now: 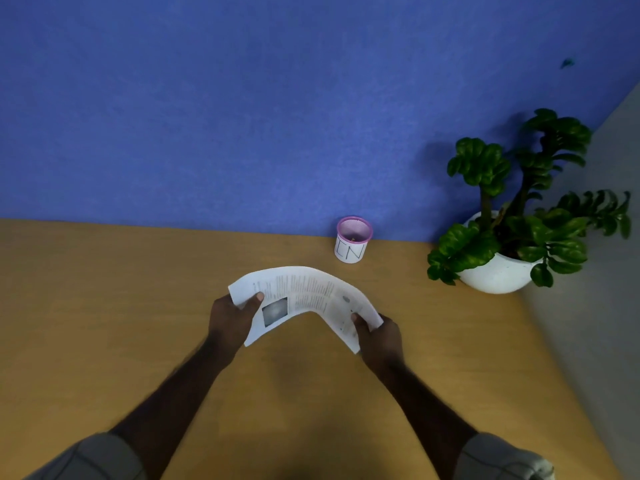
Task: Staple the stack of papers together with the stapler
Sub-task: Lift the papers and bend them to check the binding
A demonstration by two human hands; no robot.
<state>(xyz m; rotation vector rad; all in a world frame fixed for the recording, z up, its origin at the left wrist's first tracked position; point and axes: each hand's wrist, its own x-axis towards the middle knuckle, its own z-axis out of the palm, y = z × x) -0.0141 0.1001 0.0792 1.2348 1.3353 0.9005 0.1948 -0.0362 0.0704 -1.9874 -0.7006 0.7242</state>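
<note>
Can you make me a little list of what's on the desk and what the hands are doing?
papers: printed stack of papers, bowed upward, held above the desk
left hand: left hand grips the stack's left end
right hand: right hand grips its right end
cup: white cup, pink rim, by the blue wall
plant: potted plant at right
stapler: not in view

Bare forearms, grey short sleeves [93, 455] above.
</note>
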